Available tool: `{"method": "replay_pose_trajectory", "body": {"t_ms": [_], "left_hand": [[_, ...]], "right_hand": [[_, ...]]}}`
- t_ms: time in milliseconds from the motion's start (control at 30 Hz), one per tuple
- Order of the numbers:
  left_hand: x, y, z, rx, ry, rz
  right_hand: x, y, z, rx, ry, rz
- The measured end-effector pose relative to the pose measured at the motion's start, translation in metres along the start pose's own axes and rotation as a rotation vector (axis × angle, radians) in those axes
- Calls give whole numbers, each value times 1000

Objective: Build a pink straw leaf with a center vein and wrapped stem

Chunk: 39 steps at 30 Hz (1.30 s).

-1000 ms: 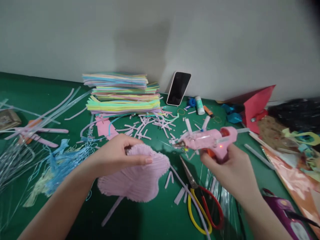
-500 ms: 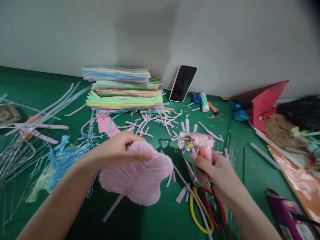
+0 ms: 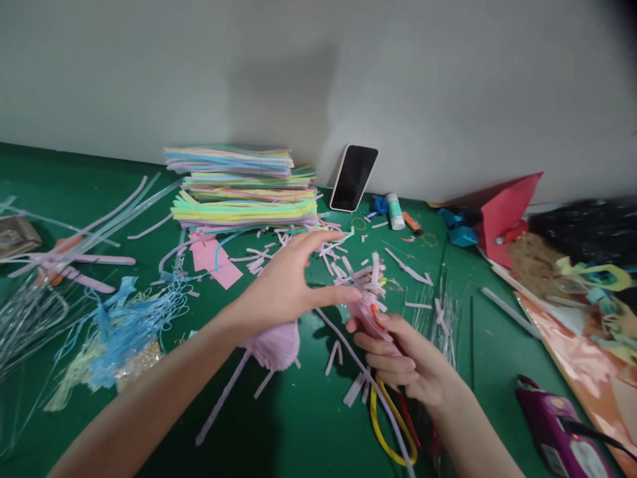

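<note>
My right hand (image 3: pixel 403 355) grips a pink glue gun (image 3: pixel 365 312) by its handle, with an orange trigger showing. Short lilac pipe cleaner pieces (image 3: pixel 371 272) cluster about its front end and hide the nozzle. My left hand (image 3: pixel 288 279) is open, thumb and fingers spread, the thumb tip at the glue gun's body; whether it touches I cannot tell. Below the left hand, a ribbed lilac pipe cleaner petal shape (image 3: pixel 276 346) lies on the table, partly covered, its stem pointing toward me. Scissors with yellow and red handles (image 3: pixel 381 431) lie under the right hand.
Bundles of coloured pipe cleaners (image 3: pixel 249 209) are stacked at the back, beside a phone (image 3: pixel 354 178) leaning on the wall. A glue stick (image 3: pixel 395 211) stands nearby. Blue tassels (image 3: pixel 129 325) lie left; a purple corded device (image 3: pixel 562 425) sits right. Lilac offcuts scatter across the green table (image 3: pixel 318 425).
My left hand has let go of the lilac petal shape, which now rests on the table, and has moved right with fingers spread toward the glue gun. The glue gun has turned more upright.
</note>
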State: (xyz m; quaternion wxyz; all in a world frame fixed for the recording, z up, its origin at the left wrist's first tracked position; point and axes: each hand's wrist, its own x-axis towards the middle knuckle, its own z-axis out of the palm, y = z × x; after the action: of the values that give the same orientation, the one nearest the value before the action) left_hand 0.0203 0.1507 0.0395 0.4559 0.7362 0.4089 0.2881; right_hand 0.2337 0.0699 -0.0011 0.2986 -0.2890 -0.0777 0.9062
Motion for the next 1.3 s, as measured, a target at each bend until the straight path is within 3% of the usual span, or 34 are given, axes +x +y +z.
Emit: {"method": "replay_pose_trajectory", "body": {"t_ms": [133, 233, 333, 833, 1100, 1300], "left_hand": [[9, 4, 28, -37, 48, -20], [10, -2, 37, -66, 94, -30], [10, -3, 36, -55, 124, -21], [11, 5, 36, -191, 29, -38], [7, 6, 33, -249, 32, -133], [4, 8, 38, -342, 103, -268]], "right_hand": [[3, 2, 0, 26, 8, -30], [3, 2, -1, 64, -6, -33], [2, 3, -3, 102, -5, -39], [7, 5, -5, 122, 8, -56], [3, 9, 5, -68, 307, -223], [5, 14, 11, -167, 416, -280]]}}
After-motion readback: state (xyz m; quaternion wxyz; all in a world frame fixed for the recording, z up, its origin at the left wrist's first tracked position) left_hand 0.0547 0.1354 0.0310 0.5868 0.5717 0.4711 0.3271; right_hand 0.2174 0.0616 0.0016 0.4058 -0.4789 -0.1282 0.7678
